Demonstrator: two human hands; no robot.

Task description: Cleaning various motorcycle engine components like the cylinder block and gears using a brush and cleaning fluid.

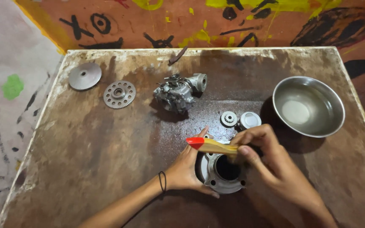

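Sitting at six o'clock on the worktop (pixel 85 147): a round metal housing (pixel 224 171) with a dark bore. Cupping its left flank, the left hand (pixel 189 169), fingers curled against it. Closing around a wooden-handled brush (pixel 212 146) with a red tip, the right hand (pixel 267 158), holding it over the bore. Lying just at twelve o'clock of the housing, a small gear (pixel 229 118) and a white cap (pixel 250 120). Standing at two o'clock, a steel bowl (pixel 309 106). Resting farther up, a carburetor (pixel 178 93); at ten o'clock, a toothed wheel (pixel 119 94) and a plain disc (pixel 85 76). Showing rust-brown stains, the worktop; running behind it, a paint-daubed orange wall (pixel 233 25).
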